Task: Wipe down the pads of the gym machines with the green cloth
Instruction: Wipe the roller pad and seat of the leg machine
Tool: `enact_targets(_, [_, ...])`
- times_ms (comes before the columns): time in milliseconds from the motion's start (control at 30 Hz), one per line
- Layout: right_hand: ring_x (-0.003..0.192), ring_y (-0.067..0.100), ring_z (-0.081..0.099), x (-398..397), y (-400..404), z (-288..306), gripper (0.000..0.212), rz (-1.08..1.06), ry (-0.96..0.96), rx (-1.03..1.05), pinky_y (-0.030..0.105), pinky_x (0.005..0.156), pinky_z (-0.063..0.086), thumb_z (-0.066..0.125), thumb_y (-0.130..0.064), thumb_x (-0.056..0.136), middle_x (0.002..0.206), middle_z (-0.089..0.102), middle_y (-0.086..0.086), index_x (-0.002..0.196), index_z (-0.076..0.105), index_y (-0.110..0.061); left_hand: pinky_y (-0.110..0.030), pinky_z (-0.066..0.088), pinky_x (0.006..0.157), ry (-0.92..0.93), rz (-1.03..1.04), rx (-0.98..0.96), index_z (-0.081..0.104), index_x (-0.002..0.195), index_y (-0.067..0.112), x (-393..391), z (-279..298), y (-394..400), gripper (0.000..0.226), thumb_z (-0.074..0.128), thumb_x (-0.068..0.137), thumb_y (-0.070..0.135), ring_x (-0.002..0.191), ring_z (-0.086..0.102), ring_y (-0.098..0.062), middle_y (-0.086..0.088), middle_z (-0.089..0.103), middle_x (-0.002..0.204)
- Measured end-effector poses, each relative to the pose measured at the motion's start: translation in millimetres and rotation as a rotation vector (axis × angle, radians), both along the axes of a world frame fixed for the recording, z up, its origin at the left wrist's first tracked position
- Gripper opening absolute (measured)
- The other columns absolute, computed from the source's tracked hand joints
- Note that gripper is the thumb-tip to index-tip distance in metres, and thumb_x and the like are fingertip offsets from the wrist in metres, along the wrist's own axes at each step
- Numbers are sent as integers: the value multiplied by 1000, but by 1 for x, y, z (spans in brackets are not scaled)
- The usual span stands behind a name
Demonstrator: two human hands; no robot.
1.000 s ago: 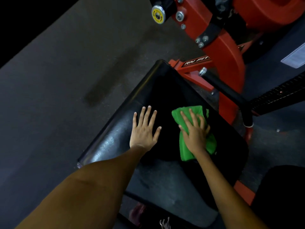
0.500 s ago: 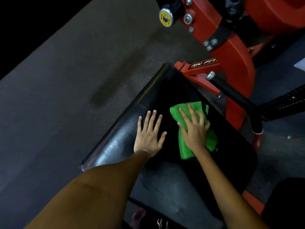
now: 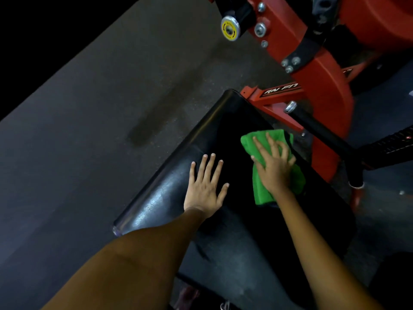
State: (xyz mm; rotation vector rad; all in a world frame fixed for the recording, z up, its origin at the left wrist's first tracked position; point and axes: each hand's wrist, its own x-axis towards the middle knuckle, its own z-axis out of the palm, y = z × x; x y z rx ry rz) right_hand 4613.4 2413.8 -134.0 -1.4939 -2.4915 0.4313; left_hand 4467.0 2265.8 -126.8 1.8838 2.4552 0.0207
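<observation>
While the left hand point(image 3: 204, 189) rests flat with spread fingers on the black pad point(image 3: 169, 193), the right hand point(image 3: 273, 167) presses the green cloth point(image 3: 259, 189) on the pad, fingers nearly straight, near the red frame point(image 3: 321, 86)
</observation>
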Motion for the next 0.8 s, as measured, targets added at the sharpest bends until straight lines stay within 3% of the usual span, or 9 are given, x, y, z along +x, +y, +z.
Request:
enact_targets(67, [123, 33, 37, 27, -12, -11, 50, -12, -21, 37, 62, 89, 35, 49, -42, 86, 143, 47, 6, 135, 51, -33, -50, 10, 114, -2, 0, 2, 33, 146, 10, 0, 0, 0, 65, 29, 94, 49, 143, 17, -28, -13, 28, 154])
enact_targets(133, [127, 38, 36, 36, -6, -13, 49, -198, 20, -40, 68, 93, 29, 54, -40, 88, 144, 45, 8, 135, 52, -30, -50, 10, 114, 7, 2, -8, 33, 146, 10, 0, 1, 0, 65, 29, 94, 49, 143, 17, -28, -14, 29, 154])
enact_targets(233, [135, 36, 27, 13, 17, -4, 50, -440, 43, -163, 61, 104, 20, 55, -40, 93, 152, 34, 4, 141, 44, -32, -50, 9, 114, 1, 3, -16, 33, 146, 11, 0, 1, 0, 65, 29, 94, 49, 144, 16, -28, -13, 27, 154])
enact_targets(400, [137, 32, 22, -32, 28, 13, 56, -236, -69, -155, 58, 104, 20, 46, -48, 94, 157, 21, 0, 147, 28, -39, -48, 8, 115, -4, 8, -6, 30, 148, 11, 0, 2, 0, 67, 31, 92, 50, 144, 15, -27, -8, 25, 156])
enact_targets(533, [129, 32, 32, 1, 5, 3, 51, 19, -41, -10, 61, 95, 30, 48, -45, 92, 151, 36, 2, 142, 41, -36, -49, 8, 115, -6, 11, -21, 24, 149, 10, 0, 0, 0, 69, 29, 93, 50, 145, 13, -26, -8, 23, 157])
enact_targets(700, [133, 34, 28, 19, 7, -6, 52, -341, 11, -141, 62, 101, 24, 57, -39, 91, 151, 35, 3, 141, 43, -34, -49, 9, 115, 6, 7, -20, 27, 148, 10, 0, 2, 0, 67, 29, 94, 50, 144, 15, -27, -10, 24, 156])
enact_targets(800, [136, 31, 24, -16, 27, 7, 54, -375, -25, -162, 56, 104, 20, 49, -45, 95, 155, 27, -1, 145, 32, -39, -49, 10, 115, 2, 6, -23, 26, 148, 11, 0, 2, -1, 68, 30, 93, 50, 144, 15, -27, -10, 24, 156])
